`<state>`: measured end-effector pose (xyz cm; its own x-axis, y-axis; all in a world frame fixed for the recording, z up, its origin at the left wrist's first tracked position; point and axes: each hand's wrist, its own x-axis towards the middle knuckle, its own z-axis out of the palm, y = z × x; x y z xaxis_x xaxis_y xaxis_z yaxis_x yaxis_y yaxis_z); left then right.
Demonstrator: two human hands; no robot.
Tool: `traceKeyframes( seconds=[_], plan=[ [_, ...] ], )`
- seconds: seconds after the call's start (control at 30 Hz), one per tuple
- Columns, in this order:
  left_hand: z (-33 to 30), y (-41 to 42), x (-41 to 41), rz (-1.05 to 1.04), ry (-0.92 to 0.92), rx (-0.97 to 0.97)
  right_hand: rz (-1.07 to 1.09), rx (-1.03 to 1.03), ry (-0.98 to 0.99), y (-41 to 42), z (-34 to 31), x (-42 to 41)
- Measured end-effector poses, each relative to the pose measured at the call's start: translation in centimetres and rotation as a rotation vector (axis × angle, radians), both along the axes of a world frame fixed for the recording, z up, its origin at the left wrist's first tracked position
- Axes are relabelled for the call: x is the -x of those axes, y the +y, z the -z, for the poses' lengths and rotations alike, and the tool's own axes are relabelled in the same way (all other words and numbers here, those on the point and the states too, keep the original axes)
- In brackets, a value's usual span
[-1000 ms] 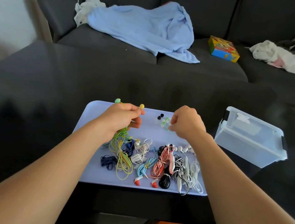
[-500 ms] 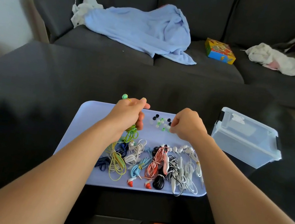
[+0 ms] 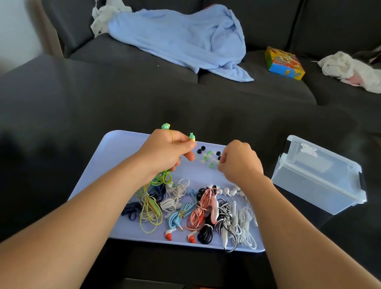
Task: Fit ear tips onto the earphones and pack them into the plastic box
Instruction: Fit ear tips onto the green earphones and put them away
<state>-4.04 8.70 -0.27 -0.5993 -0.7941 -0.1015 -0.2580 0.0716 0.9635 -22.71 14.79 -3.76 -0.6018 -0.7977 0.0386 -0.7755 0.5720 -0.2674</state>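
From the head view, the right hand (image 3: 239, 162) shows only its back, fingers curled under at the far edge of the tray (image 3: 105, 163); whether it pinches one of the loose ear tips (image 3: 207, 157) just beside it cannot be told. The tips themselves are small dots, dark, white and green, too small to count surely. The left hand (image 3: 167, 152) hides most of what it grips: the yellow-green earphones (image 3: 192, 136), with one green bud standing above its fingertips and a second bud (image 3: 165, 126) poking past the knuckles, the cord trailing down under the wrist. Both forearms run in from the bottom edge, cut off by the frame.

On the tray's near half lies a tangle of coiled earphones (image 3: 198, 208), white, pink, blue, black and striped, overlapping so single pairs are hard to separate. Right of the tray, apart from it, sits the clear plastic box (image 3: 317, 175) with its lid on. Beyond the tray, a sofa holds a blue blanket (image 3: 182, 37).
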Motion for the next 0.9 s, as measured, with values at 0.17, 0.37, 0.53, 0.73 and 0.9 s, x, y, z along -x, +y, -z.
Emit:
traceKeyframes(
  seconds=[0.17,0.37,0.53,0.73,0.9],
  plan=[
    [0.0,-0.1,-0.2,0.003,-0.032,0.029,-0.031,0.140,-0.203,-0.1,-1.5,0.3],
    [-0.4,0.1,-0.1,0.022,-0.068,0.029,-0.080,0.437,-0.878,0.2,-4.7,-2.1],
    [-0.6,0.3,-0.3,0.099,-0.075,0.013,-0.087,0.469,-1.202,0.2,-4.7,-2.6],
    [-0.6,0.1,-0.4,0.095,-0.022,-0.005,-0.089,0.453,-1.343,0.2,-4.3,-2.6],
    [-0.5,0.1,-0.1,0.033,0.021,-0.080,-0.116,0.474,-1.379,0.1,-4.2,-3.1]
  ],
)
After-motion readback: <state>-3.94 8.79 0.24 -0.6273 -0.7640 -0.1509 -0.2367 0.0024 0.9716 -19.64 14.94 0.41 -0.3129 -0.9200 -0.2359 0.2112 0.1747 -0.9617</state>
